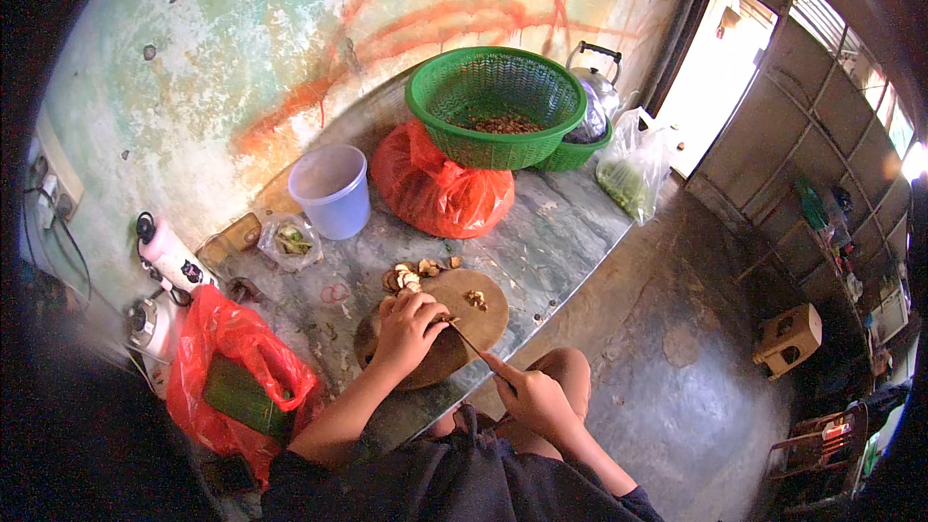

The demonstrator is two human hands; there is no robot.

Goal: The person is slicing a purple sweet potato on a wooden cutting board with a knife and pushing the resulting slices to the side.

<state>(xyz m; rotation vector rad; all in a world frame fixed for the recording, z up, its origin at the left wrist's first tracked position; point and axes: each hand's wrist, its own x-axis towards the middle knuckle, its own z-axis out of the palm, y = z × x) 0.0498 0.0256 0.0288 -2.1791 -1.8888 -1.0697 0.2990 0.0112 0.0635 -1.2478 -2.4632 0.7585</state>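
Note:
A round wooden chopping board (484,297) lies on the grey marbled table top before me. My right hand (533,395) grips a knife (467,343) whose blade reaches onto the board. Bent over the board, my left hand (411,326) has its fingertips close to the blade, on a small pale piece of food (451,320) that my fingers mostly cover. Some chopped bits (476,299) sit on the board's far right part. Past my left fingers, a heap of brown-edged pale slices (402,278) rests at the board's far edge.
Behind the board stand a lilac bucket (330,192), a red plastic bag (442,188) and a green basket (496,101) holding brown bits. At left are a pink bottle (174,254) and an open red bag (196,355) with a green leaf bundle. The table edge (573,286) runs along my right.

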